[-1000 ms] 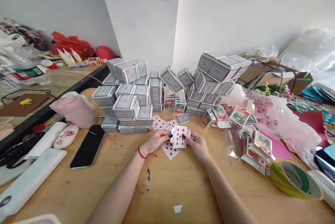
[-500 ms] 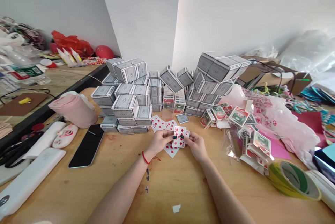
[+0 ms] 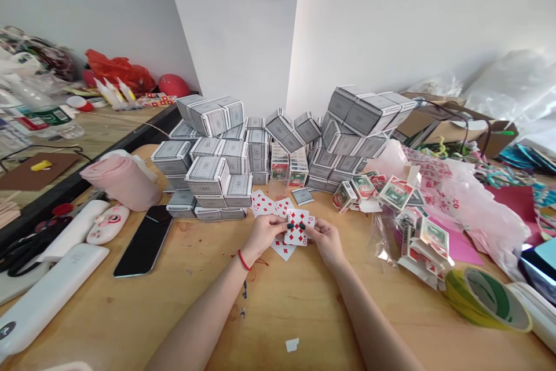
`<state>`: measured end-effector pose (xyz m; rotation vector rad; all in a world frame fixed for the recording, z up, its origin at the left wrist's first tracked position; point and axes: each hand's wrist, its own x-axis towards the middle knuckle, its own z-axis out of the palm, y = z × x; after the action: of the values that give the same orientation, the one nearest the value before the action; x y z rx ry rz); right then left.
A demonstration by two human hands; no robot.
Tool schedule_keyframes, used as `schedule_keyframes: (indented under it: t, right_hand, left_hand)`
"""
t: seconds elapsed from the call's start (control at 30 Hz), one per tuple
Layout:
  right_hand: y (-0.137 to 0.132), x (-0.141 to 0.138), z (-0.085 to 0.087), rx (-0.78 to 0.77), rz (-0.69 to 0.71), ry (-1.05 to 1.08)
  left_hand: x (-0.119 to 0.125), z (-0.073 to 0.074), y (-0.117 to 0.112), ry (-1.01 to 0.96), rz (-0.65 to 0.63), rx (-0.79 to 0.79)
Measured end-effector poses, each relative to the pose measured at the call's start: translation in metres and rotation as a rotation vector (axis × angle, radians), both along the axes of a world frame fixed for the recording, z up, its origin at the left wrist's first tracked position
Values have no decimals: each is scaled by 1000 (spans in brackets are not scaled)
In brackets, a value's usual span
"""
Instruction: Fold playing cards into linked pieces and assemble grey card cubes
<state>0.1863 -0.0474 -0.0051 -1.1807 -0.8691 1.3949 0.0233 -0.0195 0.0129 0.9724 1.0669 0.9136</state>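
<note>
Both hands meet over the middle of the wooden table (image 3: 304, 301). My left hand (image 3: 263, 232) and my right hand (image 3: 325, 238) pinch a small fan of red diamond playing cards (image 3: 297, 226), thumbs on the faces. More diamond cards (image 3: 267, 204) lie face up on the table just behind and under the hands. A wall of grey patterned card boxes (image 3: 217, 157) is stacked behind them, with a second stack (image 3: 360, 122) to the right.
A black phone (image 3: 143, 241), a pink cloth roll (image 3: 124, 181) and white devices (image 3: 47, 296) lie at left. Opened green-red card packs (image 3: 393, 191), plastic bags (image 3: 460, 197) and a yellow-green tape roll (image 3: 489, 298) crowd the right. A paper scrap (image 3: 292, 345) lies near me.
The hands and held cards shifted slightly away from me and stayed together; the grip is unchanged.
</note>
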Motion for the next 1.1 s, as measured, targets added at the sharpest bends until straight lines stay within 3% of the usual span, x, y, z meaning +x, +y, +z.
schedule_keyframes:
  t: [0.37,0.73,1.1]
  right_hand:
    - [1,-4,3,-12,-28,54]
    - [2,0,1,7,34,69]
    - [0,-2,2,13,28,-3]
  left_hand:
    - [7,-5,-4,72,66,145]
    - [-8,-6,1,-350,-128,-58]
    - [-5,-3,2,-112,-38,-1]
